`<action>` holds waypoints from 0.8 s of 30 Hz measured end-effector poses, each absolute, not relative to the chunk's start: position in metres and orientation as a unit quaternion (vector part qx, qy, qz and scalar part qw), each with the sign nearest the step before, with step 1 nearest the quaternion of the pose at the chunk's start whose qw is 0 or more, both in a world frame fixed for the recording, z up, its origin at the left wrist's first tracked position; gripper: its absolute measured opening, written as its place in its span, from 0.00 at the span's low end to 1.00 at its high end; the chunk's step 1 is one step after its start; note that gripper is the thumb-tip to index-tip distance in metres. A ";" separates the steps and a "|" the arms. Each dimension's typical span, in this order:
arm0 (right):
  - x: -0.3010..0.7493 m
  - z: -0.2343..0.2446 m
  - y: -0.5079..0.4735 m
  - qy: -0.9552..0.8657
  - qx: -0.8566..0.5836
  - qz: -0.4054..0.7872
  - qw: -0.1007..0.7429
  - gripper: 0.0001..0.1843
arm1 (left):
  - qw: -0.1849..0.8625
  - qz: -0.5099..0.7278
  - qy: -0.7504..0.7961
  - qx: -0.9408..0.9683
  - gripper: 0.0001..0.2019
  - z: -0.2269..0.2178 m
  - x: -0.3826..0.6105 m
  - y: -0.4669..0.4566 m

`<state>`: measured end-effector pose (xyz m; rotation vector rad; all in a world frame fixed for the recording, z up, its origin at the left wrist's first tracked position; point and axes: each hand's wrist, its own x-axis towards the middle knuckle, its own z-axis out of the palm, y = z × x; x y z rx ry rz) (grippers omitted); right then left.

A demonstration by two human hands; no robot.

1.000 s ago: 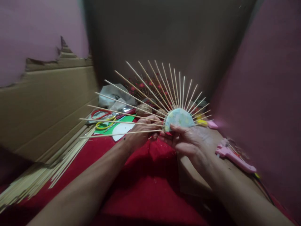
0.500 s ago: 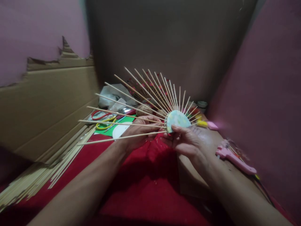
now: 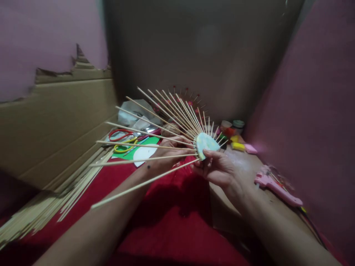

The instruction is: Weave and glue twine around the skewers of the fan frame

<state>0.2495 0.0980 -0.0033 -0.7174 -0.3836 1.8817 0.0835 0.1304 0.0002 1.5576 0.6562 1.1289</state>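
Note:
A fan of several thin bamboo sticks (image 3: 155, 122) radiates from a pale blue-green half disc (image 3: 206, 143) held up in front of me. My right hand (image 3: 215, 168) pinches the disc's lower edge, thumb on its face. My left hand (image 3: 168, 155) is closed beneath the sticks just left of the disc, its fingers curled round the lowest ones. The fan is tilted away from me, so the right-hand sticks look short.
A heap of loose bamboo sticks (image 3: 52, 199) lies at the left beside a cardboard sheet (image 3: 55, 118). Red and yellow scissors (image 3: 123, 139), green paper with a white disc (image 3: 144, 153), twine and small jars (image 3: 234, 127) lie behind. A pink glue gun (image 3: 274, 184) rests at right on red cloth (image 3: 172, 221).
The fan has turned and tipped away from me, so its right sticks foreshorten. One long stick now angles down to the lower left. Both hands stayed on the disc.

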 end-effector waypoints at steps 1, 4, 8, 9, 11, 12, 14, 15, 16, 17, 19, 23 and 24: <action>0.250 -0.004 0.098 -0.156 -0.299 0.788 0.515 0.08 | 0.522 0.467 0.273 0.660 0.09 -0.001 0.085 0.131; 0.250 -0.004 0.098 -0.148 -0.295 0.792 0.514 0.08 | 0.510 0.465 0.259 0.676 0.06 -0.002 0.086 0.131; 0.251 -0.004 0.098 -0.155 -0.272 0.797 0.516 0.11 | 0.489 0.463 0.259 0.692 0.06 -0.003 0.086 0.131; 0.251 -0.004 0.099 -0.159 -0.267 0.798 0.517 0.12 | 0.477 0.460 0.262 0.701 0.06 -0.004 0.086 0.132; 0.251 -0.005 0.099 -0.170 -0.261 0.799 0.515 0.13 | 0.438 0.463 0.274 0.720 0.06 -0.004 0.085 0.132; 0.252 -0.005 0.100 -0.178 -0.260 0.800 0.510 0.12 | 0.416 0.471 0.283 0.725 0.05 -0.004 0.085 0.132; 0.253 -0.007 0.100 -0.198 -0.257 0.808 0.492 0.12 | 0.379 0.494 0.304 0.721 0.05 -0.003 0.085 0.132; 0.254 -0.009 0.101 -0.207 -0.253 0.812 0.483 0.11 | 0.368 0.507 0.312 0.715 0.05 -0.002 0.085 0.131; 0.255 -0.010 0.101 -0.212 -0.248 0.816 0.476 0.10 | 0.364 0.519 0.316 0.706 0.04 -0.001 0.086 0.131; 0.255 -0.011 0.102 -0.214 -0.242 0.820 0.472 0.10 | 0.366 0.530 0.321 0.695 0.04 0.000 0.087 0.130; 0.256 -0.012 0.103 -0.210 -0.227 0.827 0.469 0.09 | 0.380 0.548 0.326 0.670 0.05 0.002 0.089 0.129; 0.256 -0.012 0.104 -0.205 -0.200 0.839 0.463 0.09 | 0.428 0.581 0.320 0.614 0.07 0.002 0.092 0.131; 0.255 -0.012 0.103 -0.205 -0.192 0.841 0.463 0.09 | 0.439 0.588 0.322 0.598 0.08 0.001 0.093 0.133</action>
